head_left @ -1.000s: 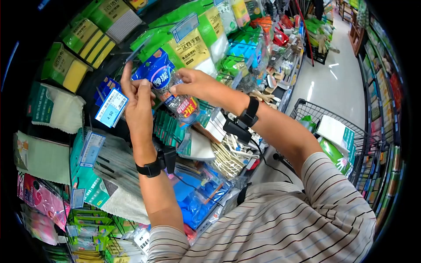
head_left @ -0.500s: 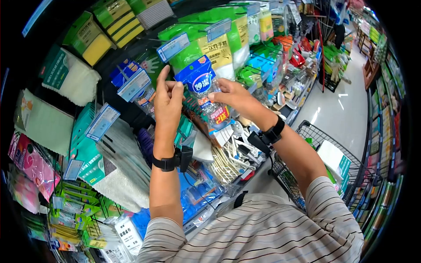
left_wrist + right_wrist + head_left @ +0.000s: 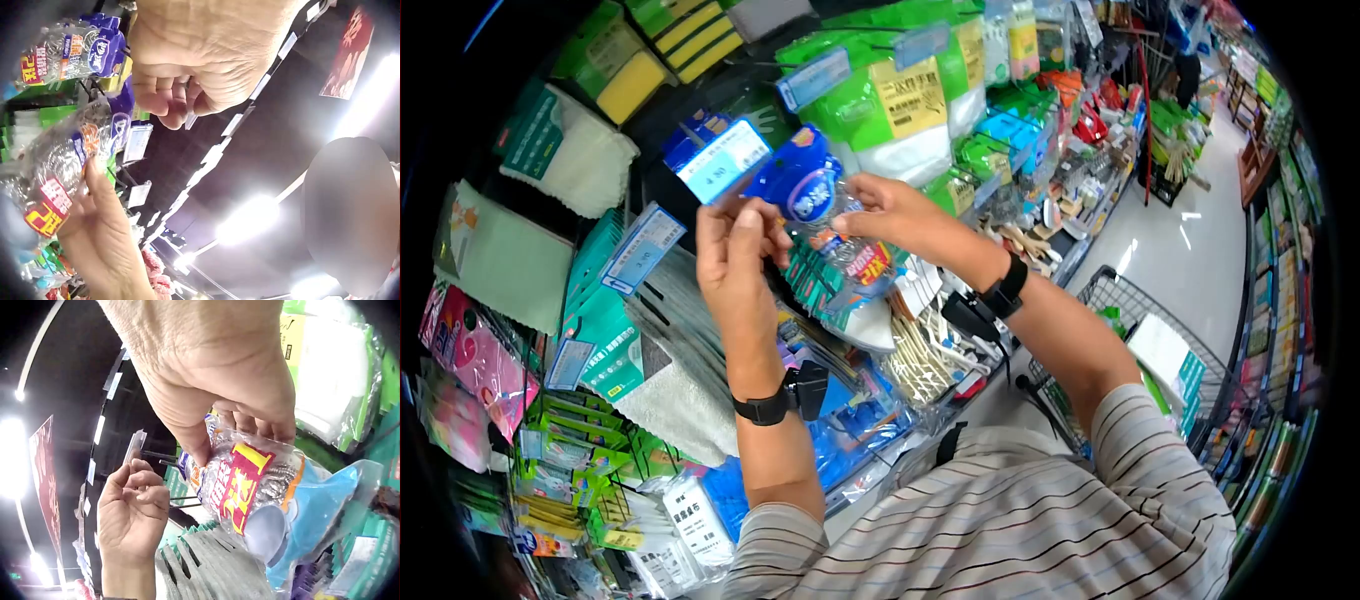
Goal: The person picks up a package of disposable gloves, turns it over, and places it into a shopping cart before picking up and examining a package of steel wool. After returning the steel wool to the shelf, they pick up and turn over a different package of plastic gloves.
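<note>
My right hand [image 3: 905,220] pinches a pack of steel wire scourers [image 3: 855,255] between thumb and fingers. The clear bag has a blue header, a red and yellow label and, at its lower end in the right wrist view, a pale blue part [image 3: 319,525]. To its left, my left hand [image 3: 740,250] pinches the lower edge of a blue and white price tag [image 3: 725,162], which is tilted up on its hook. A similar scourer pack [image 3: 69,53] hangs close by in the left wrist view. Metal hook rods [image 3: 169,464] end near the held pack's header.
Bags of disposable gloves [image 3: 915,95] hang behind the hands. Cleaning cloths [image 3: 565,150] and grey towels [image 3: 685,390] hang at the left. A wire shopping cart [image 3: 1090,290] with packaged goods stands at the right, beside the aisle floor [image 3: 1165,235].
My left hand, earlier raised with the index finger extended, has come down to the left and grasped the price tag. The scourer pack, in my right hand throughout, has shifted slightly left since half a second ago.
</note>
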Tool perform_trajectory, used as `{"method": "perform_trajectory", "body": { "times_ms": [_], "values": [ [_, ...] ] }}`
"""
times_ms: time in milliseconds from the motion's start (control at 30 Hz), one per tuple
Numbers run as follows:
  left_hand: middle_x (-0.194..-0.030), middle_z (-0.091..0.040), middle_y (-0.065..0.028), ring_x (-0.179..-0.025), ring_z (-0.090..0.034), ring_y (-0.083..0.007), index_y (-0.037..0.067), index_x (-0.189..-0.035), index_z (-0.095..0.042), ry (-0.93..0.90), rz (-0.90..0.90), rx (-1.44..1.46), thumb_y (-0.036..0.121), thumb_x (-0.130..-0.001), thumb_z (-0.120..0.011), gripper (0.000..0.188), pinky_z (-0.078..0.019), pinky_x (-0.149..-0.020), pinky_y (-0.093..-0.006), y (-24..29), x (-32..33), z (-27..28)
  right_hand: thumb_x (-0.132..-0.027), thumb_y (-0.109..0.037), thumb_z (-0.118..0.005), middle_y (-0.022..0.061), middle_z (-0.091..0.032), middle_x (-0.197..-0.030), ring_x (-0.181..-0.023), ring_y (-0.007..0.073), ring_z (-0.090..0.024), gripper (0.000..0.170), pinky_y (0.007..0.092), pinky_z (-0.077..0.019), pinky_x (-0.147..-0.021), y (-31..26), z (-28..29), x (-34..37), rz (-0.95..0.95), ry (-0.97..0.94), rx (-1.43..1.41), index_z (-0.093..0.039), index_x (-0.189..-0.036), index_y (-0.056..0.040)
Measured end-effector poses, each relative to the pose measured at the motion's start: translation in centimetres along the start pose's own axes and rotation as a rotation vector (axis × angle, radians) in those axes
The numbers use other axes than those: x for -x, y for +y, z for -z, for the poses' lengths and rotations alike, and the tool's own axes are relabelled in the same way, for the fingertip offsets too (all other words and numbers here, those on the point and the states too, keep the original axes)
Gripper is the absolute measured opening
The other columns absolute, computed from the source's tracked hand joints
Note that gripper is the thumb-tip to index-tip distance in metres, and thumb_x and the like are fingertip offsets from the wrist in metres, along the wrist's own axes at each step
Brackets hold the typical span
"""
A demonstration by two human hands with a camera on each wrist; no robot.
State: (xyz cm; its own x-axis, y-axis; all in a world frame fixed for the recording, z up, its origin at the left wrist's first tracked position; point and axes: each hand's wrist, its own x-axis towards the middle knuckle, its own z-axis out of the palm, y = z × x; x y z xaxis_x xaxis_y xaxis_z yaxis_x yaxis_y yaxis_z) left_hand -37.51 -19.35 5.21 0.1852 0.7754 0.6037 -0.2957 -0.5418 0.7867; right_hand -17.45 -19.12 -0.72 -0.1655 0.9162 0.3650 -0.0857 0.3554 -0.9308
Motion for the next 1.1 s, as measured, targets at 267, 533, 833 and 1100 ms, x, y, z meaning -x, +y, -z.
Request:
{"method": "perform_trajectory", "body": {
  "times_ms": [267, 533, 833, 1100],
  "values": [
    [-0.092, -0.061, -0.0061, -0.066, -0.052, -0.0098, -0.002, -0.145, -0.039, -0.009, -0.09, -0.104, 0.014, -0.098, -0.054, 0.051, -0.0395, -0.055, -0.0227, 2.2, 0.0, -1.7, -0.084, -0.036, -0.075, 0.0116, -0.068, -0.103, -0.093, 0.0161, -0.061, 0.054, 0.0311, -0.0488, -0.08, 0.0, -2.0, -1.6, 0.178, 0.1, 0.274, -0.058, -0.117, 0.0043],
    [-0.089, -0.061, -0.0072, -0.065, -0.052, -0.0112, -0.004, -0.147, -0.035, -0.024, -0.132, -0.186, 0.012, -0.097, -0.052, 0.055, -0.039, -0.053, -0.0232, 2.1, -0.5, -0.8, -0.083, -0.029, -0.076, 0.0141, -0.071, -0.101, -0.089, 0.0174, -0.064, 0.05, 0.0313, -0.0507, -0.078, 0.4, -3.1, -3.2, 0.146, 0.034, 0.166, -0.06, -0.116, 0.0052],
    [-0.095, -0.063, -0.0097, -0.069, -0.053, -0.0126, -0.003, -0.149, -0.032, -0.044, -0.148, -0.247, 0.013, -0.099, -0.052, 0.056, -0.0396, -0.056, -0.0245, 2.2, -0.5, -0.3, -0.083, -0.028, -0.076, 0.013, -0.069, -0.102, -0.091, 0.0164, -0.063, 0.05, 0.0305, -0.05, -0.08, 0.4, -3.7, -2.6, 0.225, 0.024, 0.115, -0.059, -0.117, 0.0049],
    [-0.095, -0.062, -0.0098, -0.069, -0.054, -0.0114, -0.004, -0.148, -0.032, -0.026, -0.146, -0.298, 0.012, -0.098, -0.052, 0.056, -0.0414, -0.056, -0.0233, 2.5, -0.8, -0.2, -0.083, -0.026, -0.076, 0.0127, -0.07, -0.101, -0.09, 0.0156, -0.063, 0.049, 0.0299, -0.0504, -0.079, 0.2, -3.9, -3.5, 0.194, 0.072, 0.153, -0.059, -0.116, 0.0046]
  ]
}}
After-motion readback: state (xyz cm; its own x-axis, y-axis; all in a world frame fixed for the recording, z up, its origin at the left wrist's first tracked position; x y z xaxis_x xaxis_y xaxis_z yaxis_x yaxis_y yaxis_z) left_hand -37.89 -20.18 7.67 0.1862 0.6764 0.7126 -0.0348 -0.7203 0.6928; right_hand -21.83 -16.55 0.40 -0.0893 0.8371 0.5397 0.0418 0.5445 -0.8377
